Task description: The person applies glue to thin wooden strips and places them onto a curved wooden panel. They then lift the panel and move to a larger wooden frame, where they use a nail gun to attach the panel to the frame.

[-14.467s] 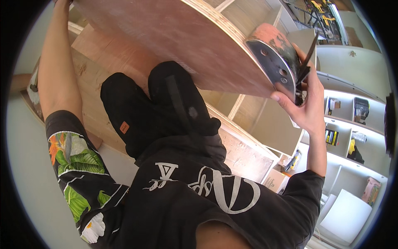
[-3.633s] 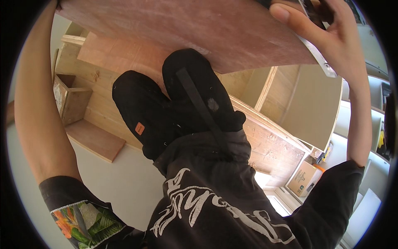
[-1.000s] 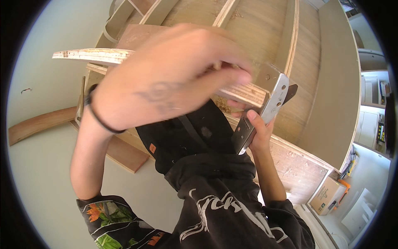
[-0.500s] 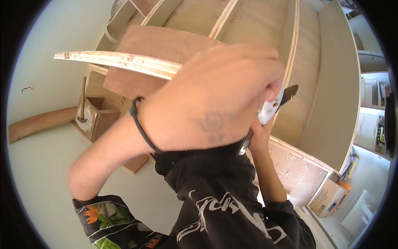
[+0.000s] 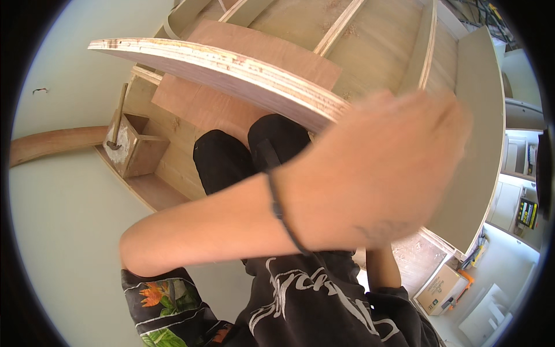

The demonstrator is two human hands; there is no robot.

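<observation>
Plywood board [image 5: 231,69]: curved strip, layered pale edge facing the camera with reddish stains, brown face on top. Long axis runs from upper left down to the right, right end hidden behind the left hand [image 5: 376,173]. Left hand blurred, back toward camera; grip can't be told. Right hand hidden behind it, only the forearm [image 5: 383,269] shows.

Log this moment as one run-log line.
left hand: blurred, raised across view, covering near end of curved plywood strip | right hand: hidden behind left | floor: small wooden box, hammer leaning at it
</observation>
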